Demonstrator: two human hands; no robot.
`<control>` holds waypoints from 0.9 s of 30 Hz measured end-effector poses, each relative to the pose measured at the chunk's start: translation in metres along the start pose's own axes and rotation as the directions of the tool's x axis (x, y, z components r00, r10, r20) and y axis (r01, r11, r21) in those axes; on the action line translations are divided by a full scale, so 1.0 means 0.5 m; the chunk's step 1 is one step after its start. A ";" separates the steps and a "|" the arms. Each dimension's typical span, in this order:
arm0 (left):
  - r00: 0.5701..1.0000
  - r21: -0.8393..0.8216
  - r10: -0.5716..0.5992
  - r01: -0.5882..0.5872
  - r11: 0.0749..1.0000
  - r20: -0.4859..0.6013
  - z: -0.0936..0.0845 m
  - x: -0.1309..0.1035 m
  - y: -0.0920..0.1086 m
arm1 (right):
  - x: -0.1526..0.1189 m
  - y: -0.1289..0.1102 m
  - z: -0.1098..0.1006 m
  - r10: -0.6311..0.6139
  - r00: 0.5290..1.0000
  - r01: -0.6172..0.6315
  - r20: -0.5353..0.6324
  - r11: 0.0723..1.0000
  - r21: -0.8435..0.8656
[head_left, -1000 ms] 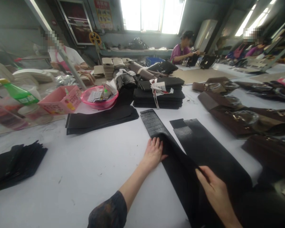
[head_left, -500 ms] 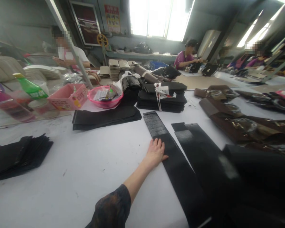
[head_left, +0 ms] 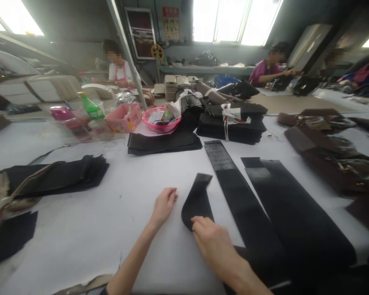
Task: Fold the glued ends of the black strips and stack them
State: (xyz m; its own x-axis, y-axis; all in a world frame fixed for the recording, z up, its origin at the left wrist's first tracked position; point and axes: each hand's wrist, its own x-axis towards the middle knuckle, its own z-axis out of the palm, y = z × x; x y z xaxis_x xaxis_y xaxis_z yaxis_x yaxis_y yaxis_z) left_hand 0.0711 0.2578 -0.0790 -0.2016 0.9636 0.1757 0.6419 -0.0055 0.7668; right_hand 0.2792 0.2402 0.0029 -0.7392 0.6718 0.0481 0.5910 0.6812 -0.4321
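My right hand (head_left: 213, 239) grips the lower end of a curved black leather-like piece (head_left: 198, 200), its fingers bent round the edge. The far end of that piece stands up off the white table and bends over. My left hand (head_left: 164, 207) is just left of it, apart from it, with loosely bent fingers and nothing visible in them. To the right lies a long black strip (head_left: 236, 192) with a greyish, shiny patch at its far end. Beside that strip is a wider black panel (head_left: 285, 205), also with a shiny patch.
Black stacks lie at left (head_left: 49, 176), ahead (head_left: 162, 143) and tied at centre back (head_left: 233, 125). A pink basin (head_left: 161, 127), a pink box (head_left: 123, 119) and a green bottle (head_left: 90, 105) stand behind. Brown bags (head_left: 326, 159) lie right. Several people sit across the table.
My left hand has left the long strip and moved left. My right hand has come into view, holding a curved black piece. The view has turned left.
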 end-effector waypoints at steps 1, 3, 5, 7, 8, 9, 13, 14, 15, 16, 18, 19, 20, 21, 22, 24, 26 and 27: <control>0.999 -0.034 -0.050 0.050 0.998 -0.016 -0.029 -0.025 -0.023 | 0.013 -0.017 0.042 -0.013 0.999 0.013 0.042 1.000 -0.008; 0.985 -0.161 -0.170 0.164 0.973 -0.026 -0.069 -0.071 -0.048 | 0.029 -0.043 0.099 -0.015 0.997 0.018 0.073 0.999 -0.048; 0.964 -0.299 -0.264 0.249 0.921 -0.012 -0.085 -0.107 -0.050 | 0.037 -0.061 0.125 -0.009 0.996 0.014 0.084 0.998 -0.068; 0.964 -0.317 -0.267 0.250 0.915 -0.010 -0.086 -0.129 -0.037 | 0.040 -0.075 0.129 -0.013 0.995 0.019 0.104 0.998 -0.061; 0.974 -0.259 -0.227 0.215 0.942 -0.018 -0.085 -0.135 -0.029 | 0.040 -0.082 0.128 -0.016 0.993 0.024 0.119 0.998 -0.059; 0.984 -0.174 -0.175 0.168 0.970 -0.026 -0.084 -0.138 -0.020 | 0.039 -0.090 0.125 -0.016 0.991 0.024 0.136 0.998 -0.058; 0.997 0.202 0.077 -0.077 0.976 0.010 -0.078 -0.130 -0.001 | 0.028 -0.118 0.118 0.056 0.975 -0.051 0.213 0.998 -0.028; 0.990 0.271 0.129 -0.138 0.953 0.050 -0.075 -0.127 -0.001 | 0.023 -0.121 0.117 0.068 0.969 -0.068 0.237 0.998 -0.004; 0.980 0.325 0.170 -0.193 0.926 0.099 -0.070 -0.125 -0.003 | 0.016 -0.120 0.116 0.064 0.963 -0.074 0.262 0.997 0.031; 0.970 0.370 0.195 -0.237 0.898 0.147 -0.065 -0.123 -0.006 | 0.008 -0.116 0.115 0.043 0.955 -0.068 0.293 0.995 0.079; 0.953 0.449 0.215 -0.292 0.845 0.215 -0.055 -0.122 -0.013 | -0.013 -0.098 0.116 -0.035 0.935 -0.042 0.354 0.977 0.207; 0.947 0.480 0.220 -0.310 0.820 0.235 -0.051 -0.123 -0.017 | -0.025 -0.087 0.117 -0.084 0.923 -0.026 0.376 0.960 0.280; 0.942 0.504 0.225 -0.325 0.800 0.250 -0.047 -0.123 -0.021 | -0.037 -0.075 0.118 -0.134 0.911 -0.012 0.389 0.936 0.351; 0.937 0.519 0.232 -0.338 0.785 0.260 -0.045 -0.124 -0.026 | -0.049 -0.065 0.118 -0.176 0.903 -0.003 0.391 0.910 0.416; 0.933 0.526 0.240 -0.350 0.775 0.267 -0.044 -0.125 -0.030 | -0.059 -0.058 0.117 -0.218 0.896 0.008 0.386 0.878 0.478; 0.923 0.525 0.271 -0.379 0.762 0.273 -0.043 -0.124 -0.040 | -0.072 -0.052 0.107 -0.309 0.879 0.038 0.362 0.804 0.594; 0.910 0.517 0.319 -0.414 0.749 0.265 -0.042 -0.120 -0.056 | -0.074 -0.052 0.086 -0.363 0.863 0.052 0.351 0.755 0.653; 0.903 0.517 0.342 -0.429 0.741 0.260 -0.040 -0.117 -0.066 | -0.072 -0.050 0.072 -0.383 0.852 0.060 0.356 0.748 0.661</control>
State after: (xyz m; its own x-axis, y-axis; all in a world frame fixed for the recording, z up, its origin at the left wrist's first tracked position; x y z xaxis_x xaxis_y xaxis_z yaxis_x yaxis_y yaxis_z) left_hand 0.0471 0.1962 -0.1021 0.2297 0.9378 0.2604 0.9443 -0.2795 0.1736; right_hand 0.2793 0.1886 -0.0205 -0.9714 0.2080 -0.1142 0.1841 0.3574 -0.9156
